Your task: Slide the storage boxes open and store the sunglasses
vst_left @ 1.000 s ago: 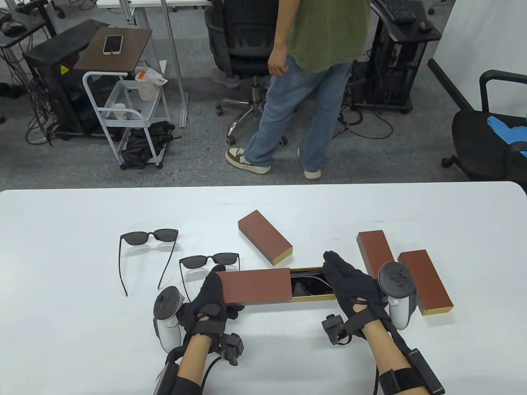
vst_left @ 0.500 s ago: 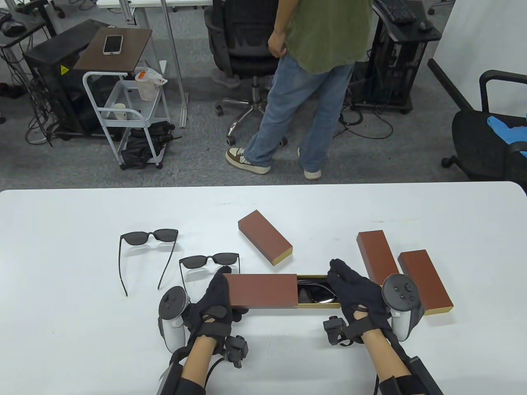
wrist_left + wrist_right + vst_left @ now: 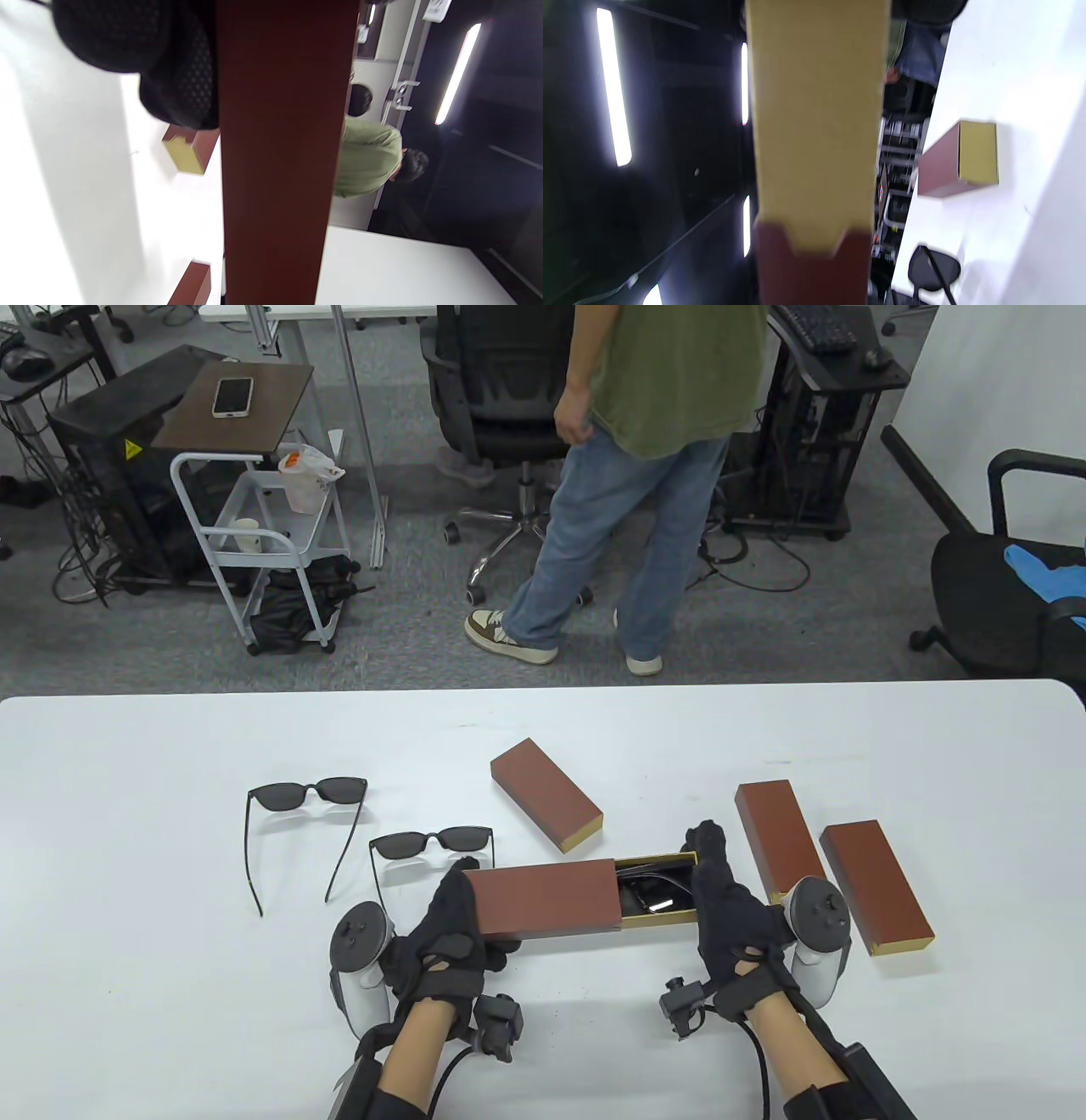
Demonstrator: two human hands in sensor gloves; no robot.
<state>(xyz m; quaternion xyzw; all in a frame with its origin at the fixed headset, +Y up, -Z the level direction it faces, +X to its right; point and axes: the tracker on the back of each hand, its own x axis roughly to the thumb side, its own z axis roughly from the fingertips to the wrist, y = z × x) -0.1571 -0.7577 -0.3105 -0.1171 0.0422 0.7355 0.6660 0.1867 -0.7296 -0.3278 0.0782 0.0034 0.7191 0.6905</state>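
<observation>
A storage box is held just above the white table [image 3: 170, 984] near its front. My left hand [image 3: 450, 920] grips the left end of its brown sleeve [image 3: 543, 899]. My right hand [image 3: 725, 899] holds the right end of the gold drawer [image 3: 670, 861], which sticks out part way. Dark sunglasses [image 3: 649, 895] lie inside the drawer. Two loose pairs of sunglasses [image 3: 310, 793] [image 3: 433, 841] lie unfolded to the left. The left wrist view shows the sleeve [image 3: 280, 148] close up. The right wrist view shows the drawer's underside [image 3: 814, 127] entering the sleeve [image 3: 814, 275].
Three shut brown boxes lie on the table: one [image 3: 547, 793] behind the held box and two [image 3: 779, 840] [image 3: 878, 886] by my right hand. A person [image 3: 645, 475] stands beyond the table's far edge, near office chairs and a cart [image 3: 254, 534].
The held box has shifted a little right and tilted, its right end now farther back. The exposed part of the drawer is slightly shorter. My right hand has turned across the drawer's end.
</observation>
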